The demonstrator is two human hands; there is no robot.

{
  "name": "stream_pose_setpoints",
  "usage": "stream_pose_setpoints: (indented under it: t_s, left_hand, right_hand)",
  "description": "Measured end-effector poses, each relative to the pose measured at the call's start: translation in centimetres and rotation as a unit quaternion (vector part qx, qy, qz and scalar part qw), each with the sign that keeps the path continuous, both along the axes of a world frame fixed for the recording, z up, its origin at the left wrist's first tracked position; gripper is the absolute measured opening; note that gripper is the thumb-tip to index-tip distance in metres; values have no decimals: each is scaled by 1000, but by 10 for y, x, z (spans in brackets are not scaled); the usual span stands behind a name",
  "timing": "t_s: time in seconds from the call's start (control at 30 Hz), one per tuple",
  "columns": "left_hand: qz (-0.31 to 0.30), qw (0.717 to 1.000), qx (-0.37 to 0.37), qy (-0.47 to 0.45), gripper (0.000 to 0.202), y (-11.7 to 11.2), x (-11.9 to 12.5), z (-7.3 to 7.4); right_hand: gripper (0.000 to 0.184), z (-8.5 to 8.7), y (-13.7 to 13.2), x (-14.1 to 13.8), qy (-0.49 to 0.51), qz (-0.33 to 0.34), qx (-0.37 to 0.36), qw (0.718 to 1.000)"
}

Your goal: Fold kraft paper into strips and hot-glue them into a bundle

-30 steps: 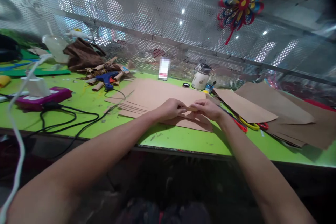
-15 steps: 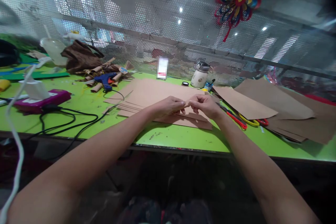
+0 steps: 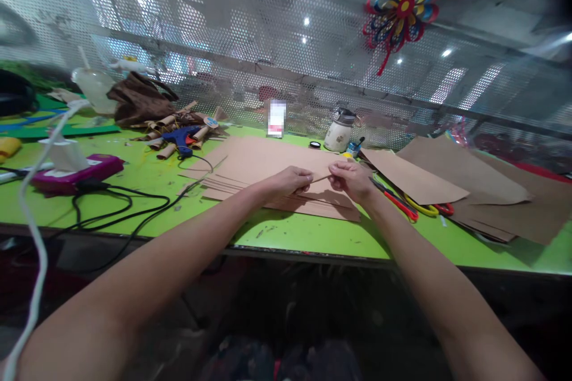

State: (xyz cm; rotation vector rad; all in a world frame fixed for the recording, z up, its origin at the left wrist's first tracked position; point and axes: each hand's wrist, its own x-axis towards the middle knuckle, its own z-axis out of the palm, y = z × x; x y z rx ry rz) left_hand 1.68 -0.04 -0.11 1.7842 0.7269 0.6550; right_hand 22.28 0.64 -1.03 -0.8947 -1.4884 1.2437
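Note:
Over a stack of brown kraft paper sheets [image 3: 268, 158], both hands pinch a thin piece of brown paper [image 3: 321, 178]. Only its narrow edge shows in the gap between them; I cannot tell if it is a loose strip or part of the top sheet. My left hand [image 3: 292, 181] is closed on its left end, thumb on top. My right hand [image 3: 351, 180] grips the right end between thumb and fingertips. Just right of my right hand lie scissors with red handles [image 3: 404, 207].
Brown paper sheets [image 3: 487, 169] lie at the right. A blue glue gun [image 3: 181, 140] rests by rolled paper tubes [image 3: 163, 149] at the left. A purple power strip [image 3: 78, 172] trails black cables [image 3: 134, 205]. A white bottle [image 3: 338, 134] and a phone [image 3: 276, 119] stand behind the stack.
My hands have drawn slightly apart, so more of the paper's edge shows between them. The fingers have closed more tightly. The view has shifted a little.

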Motion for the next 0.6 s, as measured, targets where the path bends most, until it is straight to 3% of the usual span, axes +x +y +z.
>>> stream_pose_setpoints:
  t_s: [0.3, 0.6]
  left_hand:
    - [11, 996, -76, -42, 23, 18, -8, -13]
    - [66, 988, -108, -90, 18, 18, -6, -4]
  right_hand:
    - [31, -3, 5, 6, 18, -35, -6, 999]
    - [31, -3, 6, 7, 49, -65, 30, 996]
